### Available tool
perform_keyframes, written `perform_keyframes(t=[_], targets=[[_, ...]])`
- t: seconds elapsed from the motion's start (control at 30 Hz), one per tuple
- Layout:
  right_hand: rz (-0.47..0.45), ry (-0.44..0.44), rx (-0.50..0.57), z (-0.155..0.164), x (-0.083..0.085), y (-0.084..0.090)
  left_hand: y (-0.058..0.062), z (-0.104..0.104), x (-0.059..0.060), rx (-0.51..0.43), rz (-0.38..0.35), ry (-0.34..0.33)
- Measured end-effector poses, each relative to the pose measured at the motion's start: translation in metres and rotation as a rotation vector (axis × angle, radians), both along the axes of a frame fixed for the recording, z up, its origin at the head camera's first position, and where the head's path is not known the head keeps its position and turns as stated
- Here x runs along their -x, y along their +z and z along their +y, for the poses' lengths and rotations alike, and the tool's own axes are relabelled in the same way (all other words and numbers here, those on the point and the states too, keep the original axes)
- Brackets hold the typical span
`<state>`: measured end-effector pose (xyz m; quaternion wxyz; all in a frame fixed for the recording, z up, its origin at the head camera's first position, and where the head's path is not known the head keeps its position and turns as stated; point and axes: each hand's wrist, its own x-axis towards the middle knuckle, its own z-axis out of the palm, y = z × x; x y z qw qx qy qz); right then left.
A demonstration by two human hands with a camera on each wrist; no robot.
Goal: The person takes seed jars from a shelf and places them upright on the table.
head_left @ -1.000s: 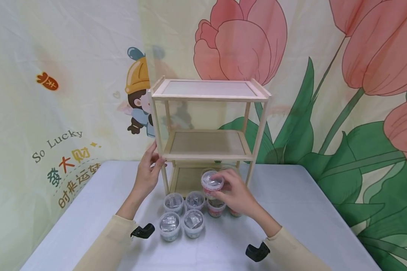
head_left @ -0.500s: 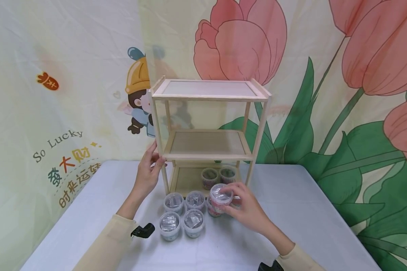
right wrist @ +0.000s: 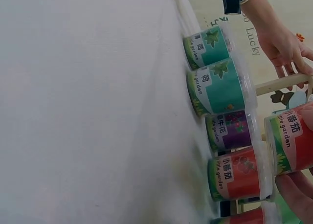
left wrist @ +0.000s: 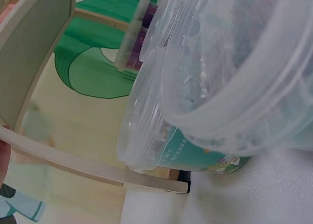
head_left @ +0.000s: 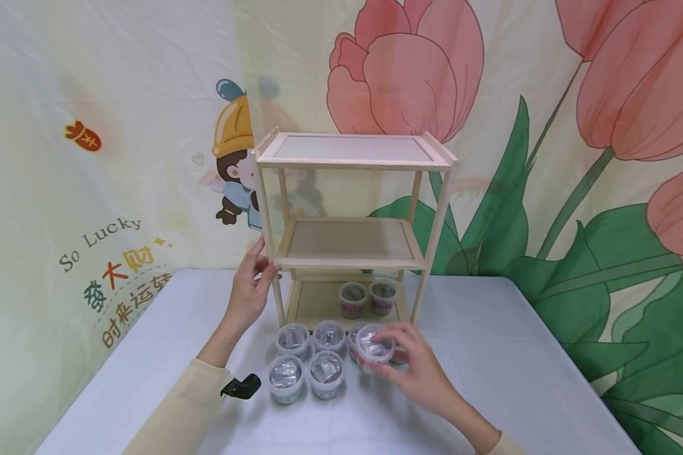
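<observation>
Right hand (head_left: 418,373): fingers curled round a red-labelled cup (head_left: 374,347), clear lid up, gripped by its sides and held just above the white table (head_left: 523,373). Directly beyond the fingertips stands another red cup (right wrist: 238,173), partly hidden in the head view. To the left of the fingers stand four lidded teal and purple cups (head_left: 309,357) in a tight square. Left hand (head_left: 249,292): thumb and fingers clamped on the front left post of the wooden shelf rack (head_left: 350,229), further back. On its bottom tier, beyond the held cup, two cups (head_left: 367,297) stand side by side.
</observation>
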<state>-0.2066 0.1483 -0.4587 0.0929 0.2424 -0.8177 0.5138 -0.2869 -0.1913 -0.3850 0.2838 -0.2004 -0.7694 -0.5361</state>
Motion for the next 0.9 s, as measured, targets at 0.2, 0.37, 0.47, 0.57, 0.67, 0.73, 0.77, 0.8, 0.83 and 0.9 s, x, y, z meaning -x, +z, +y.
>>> perform_keyframes(t=[0.2, 0.37, 0.47, 0.57, 0.67, 0.73, 0.77, 0.8, 0.83, 0.9], targets=[[0.023, 0.026, 0.013, -0.001, -0.004, -0.008, 0.001, -0.001, -0.001, 0.005, -0.013, 0.006], [0.015, 0.061, 0.005, -0.004, -0.006, -0.018, 0.000, 0.000, -0.001, -0.001, -0.021, -0.002], [-0.008, 0.061, -0.003, -0.006, -0.007, -0.024, 0.000, 0.000, 0.000, -0.011, -0.024, -0.004], [-0.025, 0.054, -0.012, -0.008, -0.009, -0.029, -0.001, 0.000, 0.000, -0.019, -0.024, -0.010], [-0.024, 0.062, -0.023, -0.008, -0.010, -0.035, -0.001, 0.000, 0.000, -0.014, -0.018, -0.004], [-0.024, 0.069, -0.031, -0.009, -0.011, -0.037, -0.001, 0.000, -0.001, -0.007, -0.011, 0.002], [-0.029, 0.073, -0.033, -0.009, -0.012, -0.038, 0.000, 0.000, -0.001, -0.005, -0.007, 0.002], [-0.034, 0.078, -0.035, -0.009, -0.012, -0.039, 0.000, 0.000, -0.001, -0.006, -0.006, 0.001], [-0.038, 0.081, -0.034, -0.010, -0.013, -0.039, 0.000, 0.000, -0.001, -0.008, -0.005, -0.001], [-0.050, 0.084, -0.034, -0.010, -0.013, -0.040, 0.000, 0.000, -0.001, -0.008, -0.005, -0.002]])
